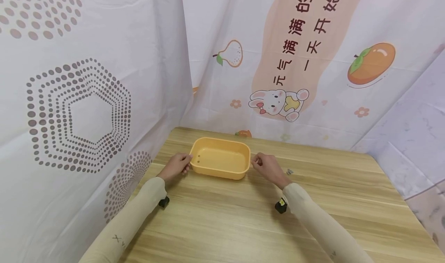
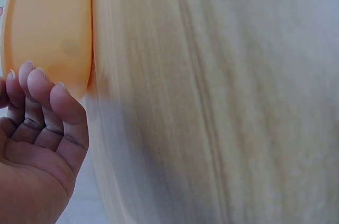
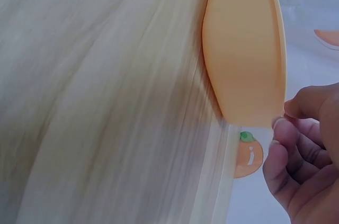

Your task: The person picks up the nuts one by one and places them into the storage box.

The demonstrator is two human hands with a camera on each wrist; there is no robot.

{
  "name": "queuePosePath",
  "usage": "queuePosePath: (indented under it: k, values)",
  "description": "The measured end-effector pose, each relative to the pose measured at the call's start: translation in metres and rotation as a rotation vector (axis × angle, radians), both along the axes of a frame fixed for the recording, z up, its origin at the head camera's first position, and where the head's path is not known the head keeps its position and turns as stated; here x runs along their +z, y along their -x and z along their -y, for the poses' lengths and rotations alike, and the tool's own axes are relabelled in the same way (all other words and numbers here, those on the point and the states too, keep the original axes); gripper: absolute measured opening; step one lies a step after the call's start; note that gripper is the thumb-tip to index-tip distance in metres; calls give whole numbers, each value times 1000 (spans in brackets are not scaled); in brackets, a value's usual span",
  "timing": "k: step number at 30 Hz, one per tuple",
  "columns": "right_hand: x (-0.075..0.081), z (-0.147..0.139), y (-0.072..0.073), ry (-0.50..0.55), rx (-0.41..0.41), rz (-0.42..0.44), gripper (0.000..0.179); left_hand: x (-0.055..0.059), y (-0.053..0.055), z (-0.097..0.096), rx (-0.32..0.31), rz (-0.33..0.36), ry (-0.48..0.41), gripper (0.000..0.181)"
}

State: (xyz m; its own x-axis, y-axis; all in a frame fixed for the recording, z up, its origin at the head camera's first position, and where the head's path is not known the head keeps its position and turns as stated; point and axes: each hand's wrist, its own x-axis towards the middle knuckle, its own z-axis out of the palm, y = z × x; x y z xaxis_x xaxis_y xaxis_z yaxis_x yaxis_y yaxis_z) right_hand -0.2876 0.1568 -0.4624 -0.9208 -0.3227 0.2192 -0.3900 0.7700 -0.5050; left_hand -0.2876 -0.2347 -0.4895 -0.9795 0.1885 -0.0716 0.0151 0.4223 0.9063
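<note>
A shallow yellow-orange plastic basin [image 1: 222, 173], rectangular with rounded corners, sits upright near the back of the table. Two small dark round spots show inside its left end. My left hand [image 1: 178, 165] holds the rim at that end, thumb on top; in the left wrist view, its curled fingers [image 2: 69, 102] lie against the basin's outer wall [image 2: 53, 17]. At the opposite end my right hand [image 1: 269, 166] pinches the rim. The right wrist view shows that thumb and forefinger at the edge of the basin [image 3: 243, 49], the other fingers curled below.
Small grey pieces [image 1: 289, 172] lie on the wood-grain table [image 1: 222, 224] just right of my right hand. A white curtain with grey dots [image 1: 87, 116] hangs along the left side, and a printed curtain [image 1: 226, 85] with fruit and a rabbit stands behind the table's back edge.
</note>
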Motion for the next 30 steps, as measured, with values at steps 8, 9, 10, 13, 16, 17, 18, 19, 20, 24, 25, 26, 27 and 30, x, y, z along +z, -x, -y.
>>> queuePosePath:
  k: [8, 9, 10, 13, 16, 17, 18, 19, 20, 24, 25, 26, 27, 30]
  values:
    - [-5, -15, 1, -3, -11, -2, 9, 2, -1, -1, -2, 4, -6, 42]
    - [-5, -17, 1, -7, -14, -4, 9, 2, -1, -1, -2, 2, -4, 42]
    - [-6, -19, 0, -8, -18, -5, 9, 1, -1, -1, -2, 1, -2, 42]
    - [-8, -25, 0, -6, -24, -7, 10, 1, 0, 0, -2, 1, -3, 41]
    - [-10, -32, -1, -6, -29, -7, 9, 1, 0, 0, -2, 9, -14, 41]
    - [-10, -34, -1, -4, -31, -7, 9, 1, 0, 0, -2, 11, -18, 41]
    - [-11, -36, -1, -6, -34, -6, 9, 1, 0, 0, -2, 12, -19, 41]
    - [-11, -39, -2, -8, -36, -5, 9, 1, -1, 0, -2, 13, -20, 41]
    - [-11, -42, -2, -10, -43, -2, 9, 1, -1, 0, -4, 13, -19, 41]
    - [-14, -53, -2, -20, -65, 16, 9, 0, 0, 0, -5, 5, -12, 41]
    - [-15, -55, -1, -22, -70, 19, 9, 0, 0, 0, -5, 3, -10, 41]
    - [-16, -58, -1, -24, -71, 20, 9, 0, 0, 0, -4, 2, -6, 41]
    - [-18, -60, -1, -24, -71, 19, 9, 0, -1, 0, -3, -2, -2, 41]
    - [-20, -66, -1, -13, -71, 11, 9, 2, -2, 0, 0, -5, 16, 41]
